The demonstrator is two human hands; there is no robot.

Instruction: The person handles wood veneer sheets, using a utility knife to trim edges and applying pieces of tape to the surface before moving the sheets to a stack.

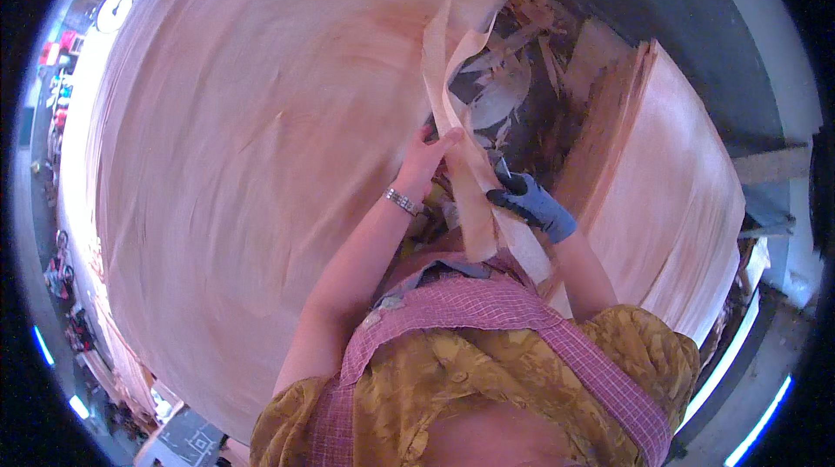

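My bare left hand (426, 158), with a metal-band watch or bracelet at the wrist, grips a long, narrow strip of wood veneer (470, 189). The strip is twisted; its split upper end rises over the gap, and its lower end reaches my apron. To the right, close beside the strip, my right hand (535, 206) wears a blue-grey glove with dark fingertips. Its fingers are closed round a small tool with a pale, blade-like tip (504, 168); the rest of the tool is hidden. Another pale veneer piece (524, 250) hangs below the glove.
A broad stack of veneer sheets (235, 171) fills the left side, and a second stack (665, 206) stands at the right. Between them, torn veneer scraps (504, 89) litter the floor. A grey wall or panel (696, 23) rises at the far right.
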